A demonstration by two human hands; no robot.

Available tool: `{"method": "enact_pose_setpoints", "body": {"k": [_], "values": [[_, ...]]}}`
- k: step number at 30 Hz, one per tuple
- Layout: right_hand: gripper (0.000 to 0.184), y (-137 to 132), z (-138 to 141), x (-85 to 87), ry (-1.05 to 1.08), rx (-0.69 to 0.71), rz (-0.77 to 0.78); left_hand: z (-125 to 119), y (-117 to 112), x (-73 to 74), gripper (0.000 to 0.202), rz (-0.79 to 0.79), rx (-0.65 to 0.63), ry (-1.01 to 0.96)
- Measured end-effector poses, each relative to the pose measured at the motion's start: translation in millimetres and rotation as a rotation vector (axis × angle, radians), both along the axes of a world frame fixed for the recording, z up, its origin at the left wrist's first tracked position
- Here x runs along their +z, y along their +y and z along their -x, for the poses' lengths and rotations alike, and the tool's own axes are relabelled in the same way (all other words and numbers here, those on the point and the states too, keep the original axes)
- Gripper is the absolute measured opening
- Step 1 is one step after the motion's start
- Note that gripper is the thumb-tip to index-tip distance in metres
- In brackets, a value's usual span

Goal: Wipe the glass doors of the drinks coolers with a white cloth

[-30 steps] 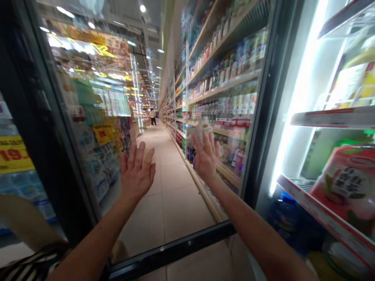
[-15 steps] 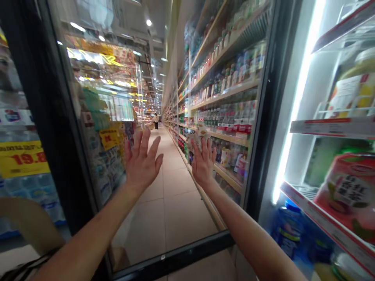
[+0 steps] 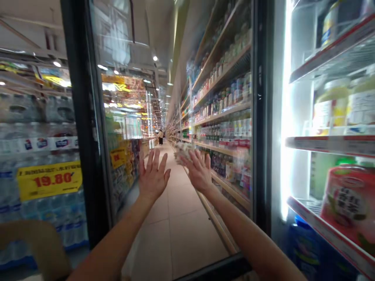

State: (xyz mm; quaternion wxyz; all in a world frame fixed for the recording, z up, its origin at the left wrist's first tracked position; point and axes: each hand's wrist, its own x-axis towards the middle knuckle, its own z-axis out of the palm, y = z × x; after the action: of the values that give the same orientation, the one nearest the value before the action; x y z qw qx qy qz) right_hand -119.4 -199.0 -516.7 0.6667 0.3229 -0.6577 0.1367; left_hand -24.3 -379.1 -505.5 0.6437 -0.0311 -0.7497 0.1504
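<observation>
A glass door with a black frame fills the middle of the view. My left hand lies against the pane, palm forward and fingers spread, holding nothing. To its right, my right hand presses a crumpled, pale patterned cloth to the glass. The cloth sticks out past the fingertips on the upper left; the rest of it is hidden under the hand. Both forearms stretch forward from the lower edge.
On the right is a lit cooler with shelves, yellow drink bottles and a red drink pack. Stacked bottled water and a yellow price sign are at left, above a tan curved chair back. A person stands far off.
My right hand and the cloth have moved left across the glass, closer to my left hand. The view has shifted, so more of the water stack shows at left.
</observation>
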Motion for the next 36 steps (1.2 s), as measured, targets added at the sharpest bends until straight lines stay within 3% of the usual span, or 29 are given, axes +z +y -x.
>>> {"method": "enact_pose_setpoints", "body": {"k": [3, 5, 6, 9, 11, 16, 18, 21, 22, 23, 26, 28, 30, 33, 34, 36], "values": [[0.048, 18.9, 12.6, 7.6, -0.113, -0.06, 0.376, 0.3, -0.8, 0.4, 0.056, 0.004, -0.012, -0.002], [0.049, 20.3, 13.2, 7.9, -0.14, -0.062, 0.529, 0.3, -0.7, 0.3, 0.056, 0.014, -0.02, 0.01], [0.05, 16.1, 10.4, 5.8, -0.128, -0.05, 0.508, 0.3, -0.6, 0.1, 0.057, 0.023, -0.02, 0.022], [0.05, -1.0, -0.4, -2.5, -0.011, 0.005, 0.177, 0.1, -0.2, -0.3, 0.059, 0.052, -0.014, 0.053], [0.049, -2.5, -0.6, -1.4, 0.028, 0.014, 0.065, -0.5, -0.1, -0.4, 0.059, 0.054, -0.016, 0.059], [0.049, 10.2, 11.9, 18.8, -0.153, -0.049, 0.518, -1.3, 0.0, -0.1, 0.06, 0.033, -0.034, 0.03], [0.051, 4.2, 7.7, 17.3, -0.156, -0.032, 0.437, -0.8, -0.1, -0.2, 0.06, 0.013, -0.046, 0.019], [0.052, 0.1, 0.8, 6.5, -0.054, 0.005, 0.073, 0.8, -0.5, -0.8, 0.059, -0.02, -0.068, -0.005], [0.051, 4.4, 2.0, 4.1, -0.037, 0.004, 0.035, 1.5, -0.8, -1.0, 0.058, -0.027, -0.078, -0.01], [0.049, 11.4, 5.4, 3.1, -0.045, -0.005, 0.066, 2.2, -1.0, -1.1, 0.057, -0.032, -0.086, -0.012], [0.048, 35.3, 20.7, 5.9, -0.154, -0.033, 0.401, 4.3, -2.3, -0.9, 0.056, -0.028, -0.095, -0.008], [0.049, 38.8, 24.7, 4.9, -0.208, -0.031, 0.533, 5.6, -3.4, -0.2, 0.057, -0.017, -0.095, 0.003], [0.051, 29.9, 19.7, -1.5, -0.19, -0.014, 0.436, 6.9, -4.5, 0.2, 0.058, -0.01, -0.094, 0.011], [0.052, 14.7, 7.9, -9.4, -0.084, 0.019, 0.068, 9.2, -5.6, -1.7, 0.059, -0.012, -0.1, 0.0], [0.052, 13.9, 6.9, -8.0, -0.072, 0.018, 0.013, 10.0, -5.9, -3.1, 0.059, -0.019, -0.1, -0.012], [0.051, 19.2, 11.5, 2.7, -0.118, -0.01, 0.115, 10.7, -6.5, -5.0, 0.057, -0.036, -0.097, -0.028]]}}
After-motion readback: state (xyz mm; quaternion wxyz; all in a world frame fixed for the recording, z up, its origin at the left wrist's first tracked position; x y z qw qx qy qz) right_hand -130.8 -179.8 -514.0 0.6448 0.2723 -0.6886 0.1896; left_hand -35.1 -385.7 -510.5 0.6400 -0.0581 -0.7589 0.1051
